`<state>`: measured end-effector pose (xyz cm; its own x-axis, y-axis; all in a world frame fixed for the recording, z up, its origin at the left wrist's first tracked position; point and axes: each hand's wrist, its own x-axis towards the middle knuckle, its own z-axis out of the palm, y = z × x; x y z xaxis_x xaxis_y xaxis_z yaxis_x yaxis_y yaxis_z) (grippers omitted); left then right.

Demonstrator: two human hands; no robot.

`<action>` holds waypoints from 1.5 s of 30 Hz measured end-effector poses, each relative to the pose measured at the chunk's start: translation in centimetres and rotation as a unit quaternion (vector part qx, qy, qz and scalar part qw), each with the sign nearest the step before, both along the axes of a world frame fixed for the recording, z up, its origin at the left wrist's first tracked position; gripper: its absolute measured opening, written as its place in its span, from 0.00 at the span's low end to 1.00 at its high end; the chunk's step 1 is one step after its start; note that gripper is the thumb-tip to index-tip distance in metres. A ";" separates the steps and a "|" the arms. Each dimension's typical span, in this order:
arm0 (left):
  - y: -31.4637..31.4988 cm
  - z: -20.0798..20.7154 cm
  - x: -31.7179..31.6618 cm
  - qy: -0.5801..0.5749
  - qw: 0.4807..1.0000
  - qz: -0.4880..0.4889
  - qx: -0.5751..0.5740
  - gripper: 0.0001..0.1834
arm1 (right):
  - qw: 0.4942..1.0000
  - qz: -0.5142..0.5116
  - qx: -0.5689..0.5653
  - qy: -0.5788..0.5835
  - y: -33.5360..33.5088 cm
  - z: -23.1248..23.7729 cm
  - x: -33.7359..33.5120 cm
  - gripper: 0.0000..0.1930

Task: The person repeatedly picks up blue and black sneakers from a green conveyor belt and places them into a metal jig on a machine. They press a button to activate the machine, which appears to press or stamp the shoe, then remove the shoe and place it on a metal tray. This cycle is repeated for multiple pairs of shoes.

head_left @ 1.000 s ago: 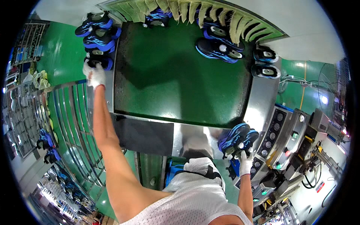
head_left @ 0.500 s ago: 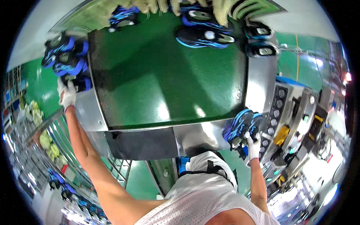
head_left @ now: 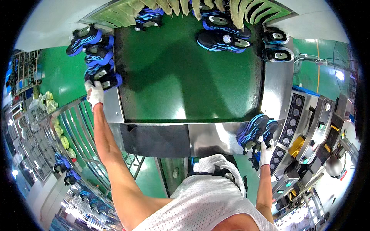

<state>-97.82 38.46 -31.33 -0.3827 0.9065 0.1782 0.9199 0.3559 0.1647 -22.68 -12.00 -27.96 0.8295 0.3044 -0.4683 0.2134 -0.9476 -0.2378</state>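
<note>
Green flooring surrounds a green belt framed by metal ledges. Cloth flaps hang over its far end.

The gloved right hand has its grip closed around the near end of a pair at the belt's near right corner. If the fingers hold one shoe better than the other, that one could slip; a swing rightward could knock the panel. The left hand bends its fingers against the nearest shoe on the left; how firm that grip is, I cannot tell. Neighbouring shoes overlap and jut past the ledge, so a hard tug might drag some to the floor.

As for containers, a far rack holds dark things too small to tell. Pale inserts sit inside two shoes on the right ledge.
</note>
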 end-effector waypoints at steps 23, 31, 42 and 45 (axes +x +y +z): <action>-24.2 12.4 32.5 -0.100 0.829 -0.507 -0.213 0.24 | 0.990 0.046 0.131 -0.005 2.3 1.5 -2.3 0.37; -31.9 8.2 43.3 -0.041 0.671 -0.708 -0.214 0.28 | 0.962 0.044 0.268 0.037 -4.0 3.5 -4.4 0.41; -38.1 14.4 46.3 -0.207 0.754 -0.605 -0.148 0.38 | 0.922 -0.041 0.373 0.101 -4.7 -0.5 -5.1 0.46; -40.7 10.5 51.6 -0.348 0.736 -0.546 -0.200 0.37 | 0.953 -0.070 0.280 0.087 1.0 4.3 -3.4 0.46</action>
<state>-46.17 -2.28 -20.82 0.7395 0.6682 -0.0817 0.4365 -0.3835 0.8139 -26.10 -11.03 -23.64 0.8048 0.4386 -0.4000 0.0041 -0.6779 -0.7352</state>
